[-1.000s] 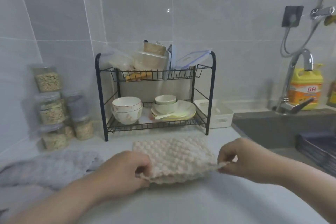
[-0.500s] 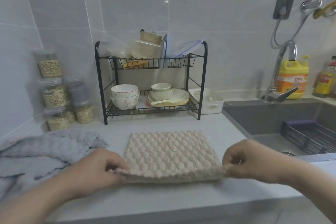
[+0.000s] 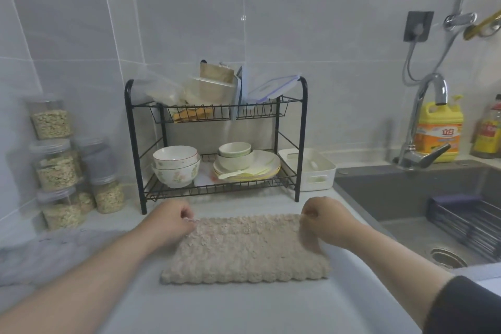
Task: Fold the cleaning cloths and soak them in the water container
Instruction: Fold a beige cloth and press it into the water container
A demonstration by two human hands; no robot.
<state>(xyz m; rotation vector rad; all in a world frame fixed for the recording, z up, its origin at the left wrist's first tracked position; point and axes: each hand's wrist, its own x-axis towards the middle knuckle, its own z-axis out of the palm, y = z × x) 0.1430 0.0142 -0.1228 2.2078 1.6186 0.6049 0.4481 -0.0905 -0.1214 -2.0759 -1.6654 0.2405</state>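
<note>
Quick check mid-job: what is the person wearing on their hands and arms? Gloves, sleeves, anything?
No gloves: the left hand and right hand are bare, and no ring or watch shows. The left forearm is uncovered as far as the frame shows. The right arm has a dark sleeve, seen at the lower right corner.

Two cleaning cloths, two hands, one dish rack, two patterned bowls, two pale green bowls, at least five grain jars, one faucet, one yellow detergent bottle.
</note>
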